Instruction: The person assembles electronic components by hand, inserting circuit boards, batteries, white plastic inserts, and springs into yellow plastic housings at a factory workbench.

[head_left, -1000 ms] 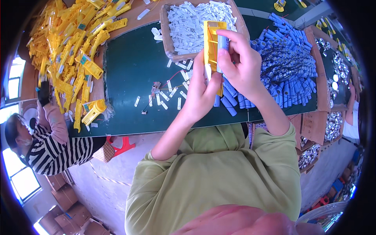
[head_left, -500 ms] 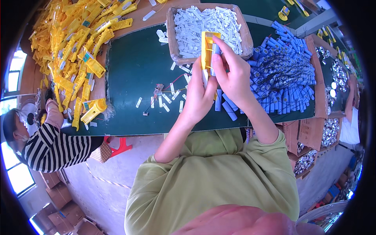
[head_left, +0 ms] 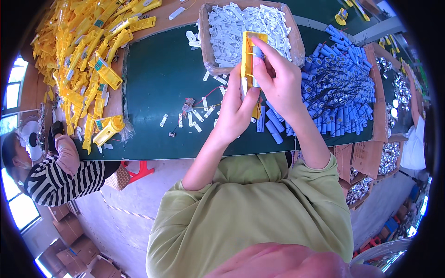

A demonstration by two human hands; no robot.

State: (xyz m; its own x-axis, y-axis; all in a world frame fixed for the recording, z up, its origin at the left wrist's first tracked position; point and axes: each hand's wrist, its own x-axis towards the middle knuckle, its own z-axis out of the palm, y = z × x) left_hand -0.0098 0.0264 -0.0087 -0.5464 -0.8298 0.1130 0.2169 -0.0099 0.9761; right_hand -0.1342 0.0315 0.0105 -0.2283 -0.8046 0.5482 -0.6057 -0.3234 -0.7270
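Note:
A yellow plastic housing (head_left: 246, 60), long and open on its upper side, is held up over the table's front part. My left hand (head_left: 235, 111) grips its lower end, fingers wrapped round the left side. A blue cylindrical battery (head_left: 257, 53) lies lengthwise along the right side of the housing. My right hand (head_left: 283, 85) closes on this battery, with the index finger reaching to the housing's far end and the thumb lower down. A small white piece (head_left: 244, 88) shows beside my left thumb. The fingers hide part of the battery and the housing's lower end.
Behind my hands stands a box (head_left: 206, 55) of small white plastic parts. Blue batteries with black wires (head_left: 338, 97) are heaped at right, yellow housings (head_left: 88, 60) at left. White strips (head_left: 197, 126) lie on the green table (head_left: 153, 92). A person in striped clothing (head_left: 69, 180) sits at left.
The view has shifted slightly. My hands keep hold of the housing and battery, which sit a little farther off. The person at left has moved an arm.

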